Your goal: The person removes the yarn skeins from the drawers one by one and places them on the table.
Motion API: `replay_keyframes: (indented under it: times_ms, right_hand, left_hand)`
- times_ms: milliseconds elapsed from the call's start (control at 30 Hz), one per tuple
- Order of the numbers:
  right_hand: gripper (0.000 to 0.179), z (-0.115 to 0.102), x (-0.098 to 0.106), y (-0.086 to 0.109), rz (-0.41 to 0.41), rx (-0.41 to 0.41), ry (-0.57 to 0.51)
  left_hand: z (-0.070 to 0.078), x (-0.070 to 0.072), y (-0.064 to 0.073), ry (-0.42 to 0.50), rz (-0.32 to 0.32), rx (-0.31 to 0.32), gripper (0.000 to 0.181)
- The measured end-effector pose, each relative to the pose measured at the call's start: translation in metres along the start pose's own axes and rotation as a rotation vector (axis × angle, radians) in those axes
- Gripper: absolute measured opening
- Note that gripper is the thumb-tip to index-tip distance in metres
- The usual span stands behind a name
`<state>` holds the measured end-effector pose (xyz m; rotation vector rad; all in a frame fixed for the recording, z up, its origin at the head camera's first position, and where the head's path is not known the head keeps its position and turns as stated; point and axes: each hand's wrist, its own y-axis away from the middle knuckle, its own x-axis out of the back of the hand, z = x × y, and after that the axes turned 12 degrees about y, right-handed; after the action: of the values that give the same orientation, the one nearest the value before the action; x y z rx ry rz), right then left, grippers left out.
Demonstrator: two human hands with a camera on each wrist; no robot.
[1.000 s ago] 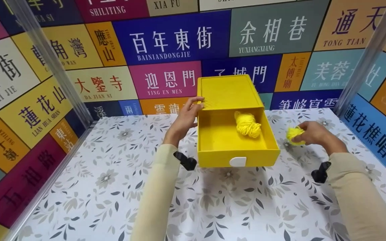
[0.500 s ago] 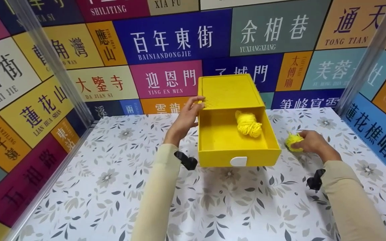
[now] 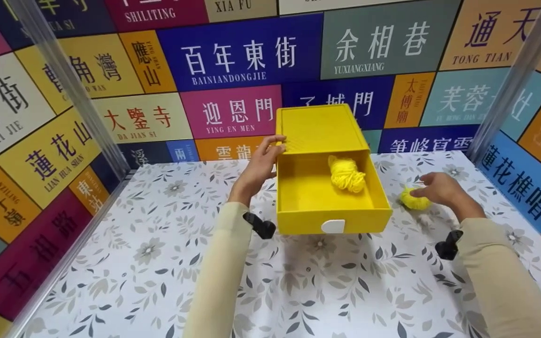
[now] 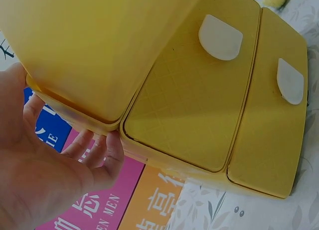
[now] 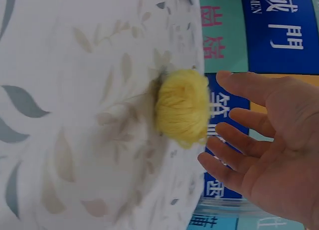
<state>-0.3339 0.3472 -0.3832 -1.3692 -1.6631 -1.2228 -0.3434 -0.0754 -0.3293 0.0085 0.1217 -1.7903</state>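
A yellow drawer cabinet (image 3: 322, 129) has its top drawer (image 3: 315, 202) pulled out, with a skein of yellow yarn (image 3: 347, 176) lying in the drawer's right half. My left hand (image 3: 257, 164) holds the cabinet's upper left edge; the left wrist view shows the thumb and fingers (image 4: 97, 151) bent against it. To the right, a ball of light yellow yarn (image 3: 415, 202) sits on the table. Just above it is my right hand (image 3: 446, 192). In the right wrist view the fingers (image 5: 241, 145) are spread, with a gap between them and the yarn ball (image 5: 183, 108).
Two lower drawers with white tabs (image 4: 290, 81) are closed beneath the pulled-out one. A floral cloth (image 3: 167, 272) covers the table. Behind stands a wall of coloured street-name signs (image 3: 240, 51), with clear posts at left and right (image 3: 510, 80).
My right hand has let go of the light yellow yarn ball and lifted slightly off it; the ball now rests on the table. The left hand and cabinet stay as they were.
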Motion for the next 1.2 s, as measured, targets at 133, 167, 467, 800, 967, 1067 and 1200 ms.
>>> replay_keyframes:
  times_ms: [133, 167, 467, 800, 967, 1067, 1200]
  right_hand:
    - [0.076, -0.012, 0.016, 0.007, 0.023, 0.016, -0.013]
    - [0.076, -0.015, 0.02, 0.009, 0.029, 0.019, -0.017]
    - [0.074, -0.056, 0.05, 0.029, 0.114, 0.075, -0.025]
    - [0.069, -0.102, 0.078, 0.054, 0.22, 0.132, 0.06]
    - [0.066, -0.121, 0.082, 0.063, 0.251, 0.164, 0.081]
    - [0.063, -0.132, 0.083, 0.068, 0.263, 0.19, 0.09]
    - [0.06, -0.148, 0.082, 0.077, 0.278, 0.216, 0.081]
  left_hand:
    - [-0.001, 0.0, -0.001, -0.004, 0.005, -0.003, 0.031]
    - [-0.001, 0.0, -0.001, -0.005, 0.005, -0.003, 0.031]
    - [-0.001, -0.001, -0.001, -0.007, 0.006, 0.019, 0.032]
    - [0.001, 0.0, -0.001, -0.006, 0.007, 0.029, 0.031]
    - [0.001, -0.001, -0.001, 0.002, 0.006, 0.027, 0.032]
    - [0.001, -0.001, 0.0, 0.003, 0.005, 0.027, 0.032]
    - [0.001, 0.0, 0.0, 0.0, -0.002, 0.026, 0.032]
